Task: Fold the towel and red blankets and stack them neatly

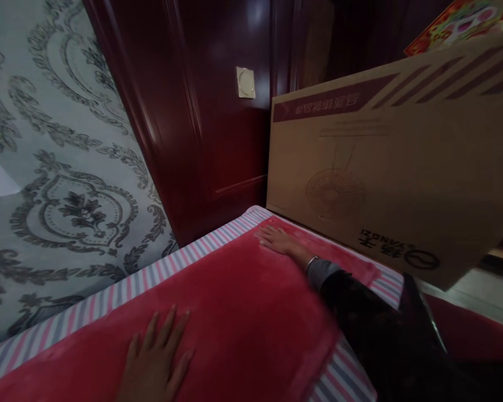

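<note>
A red plush cloth (235, 296) lies spread over a striped sheet (121, 291), whose pink, grey and white border shows around it. My left hand (155, 354) rests on the red cloth at the bottom of the view, fingers spread, holding nothing. Farther off, near the cloth's far corner, my right hand (276, 240) is laid flat with its fingers stretched out. A bracelet circles the right wrist, and a dark sleeve with a grey cuff covers that arm. Part of the cloth is hidden under the right arm.
A large cardboard box (385, 184) with a fan drawing stands along the right edge of the bedding. Beyond the far corner is a dark red wooden panel (230, 139) with a pale round-dial plate (246, 82). Patterned wallpaper (67, 184) covers the wall at left.
</note>
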A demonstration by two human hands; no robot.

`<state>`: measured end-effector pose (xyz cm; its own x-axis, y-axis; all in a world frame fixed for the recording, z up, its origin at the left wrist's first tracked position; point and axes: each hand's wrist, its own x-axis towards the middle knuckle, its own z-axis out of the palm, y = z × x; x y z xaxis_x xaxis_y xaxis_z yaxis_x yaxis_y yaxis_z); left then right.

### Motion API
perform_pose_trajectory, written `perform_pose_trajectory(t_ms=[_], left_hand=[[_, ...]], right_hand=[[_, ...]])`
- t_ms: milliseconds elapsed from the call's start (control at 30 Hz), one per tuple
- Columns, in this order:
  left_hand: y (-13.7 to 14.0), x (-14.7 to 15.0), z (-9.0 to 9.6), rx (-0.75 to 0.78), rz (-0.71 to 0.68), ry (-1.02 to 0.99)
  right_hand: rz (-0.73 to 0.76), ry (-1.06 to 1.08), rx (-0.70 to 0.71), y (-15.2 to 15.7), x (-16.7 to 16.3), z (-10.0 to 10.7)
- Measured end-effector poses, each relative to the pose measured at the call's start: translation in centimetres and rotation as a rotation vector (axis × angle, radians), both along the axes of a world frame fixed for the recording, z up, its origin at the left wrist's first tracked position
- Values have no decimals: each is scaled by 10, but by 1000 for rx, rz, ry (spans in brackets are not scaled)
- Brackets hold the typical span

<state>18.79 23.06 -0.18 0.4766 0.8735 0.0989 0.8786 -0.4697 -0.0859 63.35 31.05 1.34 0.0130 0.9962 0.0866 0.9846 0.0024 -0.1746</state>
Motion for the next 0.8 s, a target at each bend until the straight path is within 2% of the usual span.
perform_pose_trajectory(t_ms=[233,433,633,733,800], left_hand=[[-2,-8,-9,-15,-21,-49],[-4,-10,-9,-6,-55,-95],[-22,-6,15,-101,-108,-167],[-21,-31,33,-117,-121,-199],[-16,-63,42,-96,1,-170]], right_hand=[[-145,40,-13,27,49,-19],[-172,53,-6,34,56,-27],[-175,76,8,30,60,-34],[-144,96,58,32,70,-48],[-144,93,91,38,79,-57]])
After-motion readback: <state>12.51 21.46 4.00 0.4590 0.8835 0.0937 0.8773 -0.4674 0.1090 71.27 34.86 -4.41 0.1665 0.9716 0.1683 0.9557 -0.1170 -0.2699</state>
